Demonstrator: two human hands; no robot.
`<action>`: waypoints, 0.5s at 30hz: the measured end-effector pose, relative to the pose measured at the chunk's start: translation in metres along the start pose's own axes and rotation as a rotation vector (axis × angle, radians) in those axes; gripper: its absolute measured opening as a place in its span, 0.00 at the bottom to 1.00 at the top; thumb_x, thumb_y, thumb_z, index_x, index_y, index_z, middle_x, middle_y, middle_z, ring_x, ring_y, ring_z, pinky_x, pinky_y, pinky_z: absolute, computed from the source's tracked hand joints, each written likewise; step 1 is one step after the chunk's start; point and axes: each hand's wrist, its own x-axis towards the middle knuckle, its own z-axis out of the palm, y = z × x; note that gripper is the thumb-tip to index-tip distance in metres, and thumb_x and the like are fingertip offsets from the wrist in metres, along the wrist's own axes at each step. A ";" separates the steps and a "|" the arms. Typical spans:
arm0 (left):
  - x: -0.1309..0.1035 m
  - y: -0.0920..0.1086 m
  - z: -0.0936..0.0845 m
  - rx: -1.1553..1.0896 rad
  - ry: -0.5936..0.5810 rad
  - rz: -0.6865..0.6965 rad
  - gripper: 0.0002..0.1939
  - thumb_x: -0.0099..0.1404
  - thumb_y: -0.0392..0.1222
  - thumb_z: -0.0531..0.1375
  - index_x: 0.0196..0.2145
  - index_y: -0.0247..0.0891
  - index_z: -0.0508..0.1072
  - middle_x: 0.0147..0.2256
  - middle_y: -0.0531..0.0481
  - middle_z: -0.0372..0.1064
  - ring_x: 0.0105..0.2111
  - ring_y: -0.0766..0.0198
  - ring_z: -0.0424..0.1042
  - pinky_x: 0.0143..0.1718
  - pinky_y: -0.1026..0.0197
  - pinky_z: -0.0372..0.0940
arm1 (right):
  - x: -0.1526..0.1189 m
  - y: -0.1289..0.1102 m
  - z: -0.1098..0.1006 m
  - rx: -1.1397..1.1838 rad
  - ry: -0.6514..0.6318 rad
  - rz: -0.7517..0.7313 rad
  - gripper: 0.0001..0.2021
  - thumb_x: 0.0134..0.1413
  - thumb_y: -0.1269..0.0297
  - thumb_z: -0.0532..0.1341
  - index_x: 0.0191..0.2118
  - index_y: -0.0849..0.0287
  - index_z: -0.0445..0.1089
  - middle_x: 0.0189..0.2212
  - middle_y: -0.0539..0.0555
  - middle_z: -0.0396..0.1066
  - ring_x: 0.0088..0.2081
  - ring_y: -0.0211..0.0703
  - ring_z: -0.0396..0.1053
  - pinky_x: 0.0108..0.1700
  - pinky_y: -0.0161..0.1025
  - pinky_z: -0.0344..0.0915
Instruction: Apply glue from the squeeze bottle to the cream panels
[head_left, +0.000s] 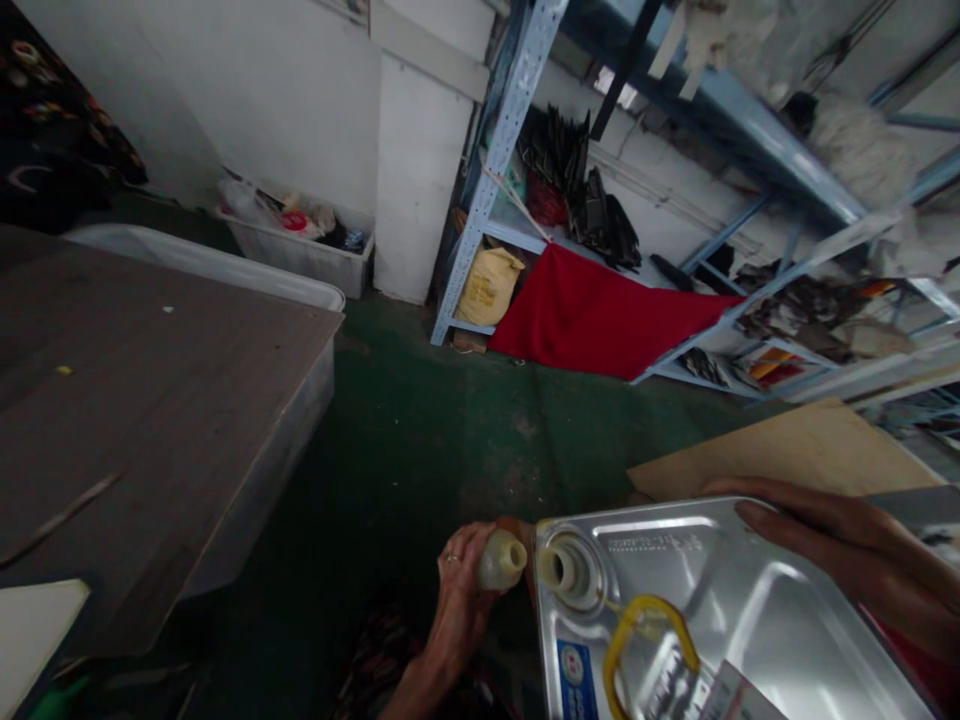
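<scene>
Silvery metal, a rectangular yellow-handled can at lower right is clasped by the right hand, and at lower centre the left hand grips a small translucent bottle, apparently for pouring, which calls for aligned mouths.

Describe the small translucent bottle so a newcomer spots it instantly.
Find the big silver rectangular metal can at lower right. Left of its round pale spout, the person's left hand grips a small, translucent, pale-yellow bottle. Its rounded, cloudy body sets it apart from the boxy, shiny can with the yellow loop handle.
</scene>
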 end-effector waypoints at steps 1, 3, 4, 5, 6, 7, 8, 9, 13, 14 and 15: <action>-0.001 0.000 0.002 -0.002 0.010 -0.005 0.35 0.48 0.28 0.59 0.54 0.42 0.59 0.50 0.44 0.61 0.51 0.51 0.60 0.51 0.47 0.57 | 0.000 0.001 0.002 0.007 0.010 0.003 0.21 0.45 0.42 0.57 0.40 0.48 0.75 0.38 0.50 0.76 0.39 0.48 0.74 0.46 0.39 0.69; -0.003 -0.002 0.005 -0.010 0.023 -0.014 0.36 0.47 0.27 0.58 0.55 0.43 0.58 0.51 0.44 0.60 0.52 0.52 0.59 0.52 0.48 0.57 | 0.001 0.001 0.008 0.013 0.023 -0.006 0.22 0.45 0.42 0.57 0.41 0.49 0.75 0.38 0.51 0.76 0.38 0.49 0.74 0.46 0.41 0.69; -0.004 -0.003 0.007 -0.017 0.023 -0.017 0.37 0.47 0.27 0.58 0.55 0.43 0.57 0.52 0.44 0.59 0.52 0.52 0.58 0.52 0.48 0.57 | 0.001 -0.001 0.010 0.006 0.028 -0.015 0.22 0.44 0.42 0.58 0.40 0.49 0.75 0.37 0.52 0.76 0.38 0.50 0.74 0.46 0.41 0.69; -0.005 -0.004 0.008 -0.024 0.028 -0.028 0.38 0.47 0.27 0.58 0.56 0.43 0.56 0.52 0.44 0.59 0.53 0.52 0.58 0.52 0.48 0.57 | 0.001 -0.004 0.013 -0.003 0.041 -0.024 0.22 0.44 0.42 0.58 0.40 0.50 0.75 0.37 0.52 0.76 0.38 0.50 0.74 0.47 0.42 0.68; -0.006 -0.005 0.009 -0.029 0.028 -0.040 0.38 0.47 0.27 0.58 0.56 0.43 0.56 0.52 0.44 0.58 0.53 0.52 0.58 0.52 0.48 0.57 | 0.001 -0.007 0.015 -0.010 0.057 -0.028 0.22 0.44 0.42 0.58 0.39 0.50 0.75 0.37 0.52 0.76 0.38 0.50 0.74 0.48 0.42 0.67; -0.007 -0.005 0.009 -0.034 0.025 -0.049 0.38 0.47 0.27 0.58 0.56 0.43 0.56 0.52 0.44 0.58 0.53 0.52 0.57 0.52 0.48 0.57 | 0.001 -0.009 0.017 -0.012 0.067 -0.027 0.22 0.44 0.42 0.58 0.39 0.51 0.76 0.37 0.52 0.77 0.38 0.50 0.74 0.48 0.42 0.67; -0.008 -0.004 0.008 -0.038 0.025 -0.055 0.38 0.47 0.27 0.58 0.56 0.43 0.56 0.52 0.44 0.58 0.53 0.52 0.57 0.52 0.48 0.57 | 0.001 -0.012 0.017 -0.011 0.070 -0.021 0.22 0.44 0.42 0.58 0.39 0.51 0.76 0.37 0.52 0.77 0.39 0.50 0.74 0.48 0.42 0.68; -0.008 -0.003 0.007 -0.040 0.027 -0.058 0.38 0.47 0.27 0.59 0.56 0.43 0.56 0.52 0.44 0.58 0.53 0.52 0.58 0.52 0.48 0.57 | 0.002 -0.013 0.018 -0.008 0.059 -0.015 0.21 0.45 0.43 0.58 0.39 0.51 0.75 0.38 0.52 0.76 0.39 0.50 0.74 0.46 0.40 0.69; -0.008 -0.001 0.001 -0.046 0.006 -0.026 0.36 0.50 0.28 0.59 0.55 0.43 0.56 0.51 0.44 0.60 0.52 0.52 0.58 0.52 0.48 0.56 | 0.004 -0.014 0.017 -0.034 -0.029 -0.042 0.21 0.45 0.44 0.59 0.40 0.51 0.75 0.38 0.53 0.76 0.39 0.51 0.74 0.43 0.40 0.71; -0.008 -0.001 0.000 -0.045 0.004 -0.021 0.35 0.50 0.28 0.59 0.55 0.44 0.57 0.51 0.44 0.60 0.52 0.51 0.58 0.52 0.48 0.55 | 0.004 -0.014 0.018 -0.037 -0.024 -0.047 0.21 0.44 0.44 0.59 0.39 0.51 0.76 0.38 0.52 0.76 0.39 0.52 0.74 0.44 0.41 0.70; -0.008 -0.002 0.000 -0.045 0.003 -0.018 0.35 0.50 0.28 0.59 0.55 0.43 0.57 0.51 0.44 0.61 0.52 0.51 0.58 0.52 0.48 0.55 | 0.003 -0.015 0.019 -0.033 0.001 -0.046 0.21 0.44 0.43 0.59 0.39 0.50 0.76 0.38 0.52 0.76 0.40 0.52 0.73 0.45 0.42 0.70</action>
